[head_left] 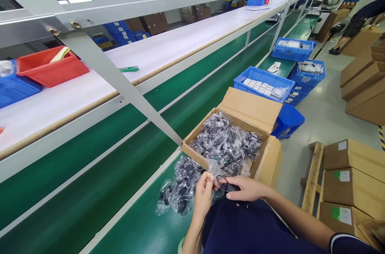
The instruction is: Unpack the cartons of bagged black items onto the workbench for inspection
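Observation:
My left hand (204,192) pinches a clear plastic bag (214,168) by its edge, just in front of the open carton. Close beside it, my right hand (248,188) is closed on a black power adapter (231,188) with a thin black cable looping toward the bag. Whether the cable's end is inside the bag I cannot tell. Behind both hands the open cardboard box (267,157) holds many bagged black items (225,138). A loose pile of similar bagged items (182,186) lies on the green bench (135,214) to the left of my hands.
A metal frame strut (126,89) slants down to the box's left corner. Blue bins (261,81) and a blue stool (288,119) stand beyond the box. Stacked cartons (349,182) sit on a wooden pallet (313,178) at right. Another person (357,21) is at the far right.

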Available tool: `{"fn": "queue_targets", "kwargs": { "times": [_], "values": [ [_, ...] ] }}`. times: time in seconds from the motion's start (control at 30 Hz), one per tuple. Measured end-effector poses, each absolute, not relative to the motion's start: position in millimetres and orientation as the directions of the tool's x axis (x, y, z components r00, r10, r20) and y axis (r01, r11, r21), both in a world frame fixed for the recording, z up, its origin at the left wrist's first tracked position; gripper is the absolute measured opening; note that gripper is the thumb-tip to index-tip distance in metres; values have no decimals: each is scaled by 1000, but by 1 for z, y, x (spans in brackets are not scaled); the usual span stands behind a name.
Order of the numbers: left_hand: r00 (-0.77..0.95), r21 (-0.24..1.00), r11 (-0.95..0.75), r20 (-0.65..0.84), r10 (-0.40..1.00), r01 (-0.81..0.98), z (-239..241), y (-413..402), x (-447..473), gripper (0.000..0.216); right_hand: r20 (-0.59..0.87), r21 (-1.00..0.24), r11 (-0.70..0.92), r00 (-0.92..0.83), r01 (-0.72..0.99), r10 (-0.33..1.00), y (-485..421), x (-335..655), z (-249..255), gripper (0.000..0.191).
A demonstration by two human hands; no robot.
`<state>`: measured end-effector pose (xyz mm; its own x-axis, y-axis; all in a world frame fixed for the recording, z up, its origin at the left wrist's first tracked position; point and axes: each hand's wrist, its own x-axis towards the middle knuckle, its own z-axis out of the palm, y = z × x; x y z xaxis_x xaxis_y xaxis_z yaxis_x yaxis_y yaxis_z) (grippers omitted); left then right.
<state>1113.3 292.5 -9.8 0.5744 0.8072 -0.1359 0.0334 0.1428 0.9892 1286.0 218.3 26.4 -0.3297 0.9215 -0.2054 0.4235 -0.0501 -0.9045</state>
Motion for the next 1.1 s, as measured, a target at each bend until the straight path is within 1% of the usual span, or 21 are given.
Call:
{"fn": "queue_targets", "kwargs": {
  "times": [0.07, 0.17, 0.23, 0.3, 0.33, 0.4, 0.43, 0.5, 0.53, 0.6, 0.63, 0.67, 0.73, 0.77, 0.83, 0.87, 0.93, 1.0, 1.03, 1.1],
  "values": [
    [581, 991, 128, -126, 804, 38, -10, 288, 1114, 27, -191, -887, -22, -322, 461, 927, 221, 1283, 19, 46],
    [536, 990, 88, -132, 834, 106, -18, 281, 1113, 28, -210, -884, -44, -311, 465, 927, 223, 1280, 11, 51],
    [488, 987, 83, -141, 861, 139, -25, 277, 1112, 27, -225, -894, -50, -349, 446, 910, 225, 1279, 8, 51],
    [463, 982, 61, -138, 875, 177, -29, 276, 1110, 27, -230, -917, -74, -369, 391, 901, 228, 1278, 4, 48],
    [472, 977, 38, -136, 871, 211, -30, 276, 1108, 27, -242, -935, -113, -372, 336, 896, 229, 1278, 1, 45],
    [513, 952, -45, -124, 849, 304, -28, 277, 1103, 27, -321, -947, -285, -378, 150, 868, 233, 1277, -8, 42],
    [532, 932, -97, -112, 839, 350, -26, 277, 1101, 27, -376, -917, -397, -381, 26, 845, 235, 1276, -13, 44],
    [569, 890, -189, -91, 817, 414, -21, 277, 1096, 27, -478, -781, -573, -354, -249, 804, 239, 1275, -24, 54],
    [584, 874, -222, -84, 807, 432, -18, 277, 1095, 27, -515, -695, -609, -326, -382, 792, 241, 1274, -28, 58],
    [616, 863, -248, -89, 783, 440, -14, 276, 1093, 26, -550, -556, -591, -274, -584, 789, 244, 1273, -33, 58],
    [634, 869, -245, -98, 767, 430, -12, 275, 1093, 26, -548, -518, -572, -268, -636, 793, 244, 1272, -34, 55],
    [644, 881, -230, -105, 758, 414, -12, 275, 1093, 26, -534, -505, -570, -284, -648, 797, 245, 1271, -34, 53],
    [623, 917, -155, -118, 774, 366, -14, 274, 1094, 27, -498, -557, -613, -366, -560, 786, 244, 1270, -32, 52],
    [595, 935, -108, -124, 794, 339, -17, 273, 1095, 28, -494, -597, -645, -415, -478, 764, 244, 1270, -30, 52],
    [532, 954, -35, -135, 836, 297, -22, 274, 1095, 30, -539, -646, -705, -480, -292, 693, 244, 1270, -25, 50],
    [512, 959, -14, -139, 848, 285, -25, 274, 1095, 31, -576, -659, -723, -480, -207, 662, 244, 1270, -22, 48],
    [501, 960, -3, -144, 853, 280, -30, 273, 1094, 32, -644, -688, -724, -422, -45, 638, 246, 1269, -16, 44],
    [482, 958, 0, -144, 864, 286, -32, 272, 1093, 32, -686, -721, -669, -328, 181, 650, 248, 1267, -10, 39],
    [467, 957, -2, -140, 873, 290, -31, 271, 1093, 33, -687, -726, -612, -287, 314, 668, 249, 1266, -8, 37],
    [458, 951, -28, -123, 880, 309, -28, 268, 1094, 33, -658, -698, -466, -232, 543, 716, 251, 1262, -6, 34]
  ]
}}
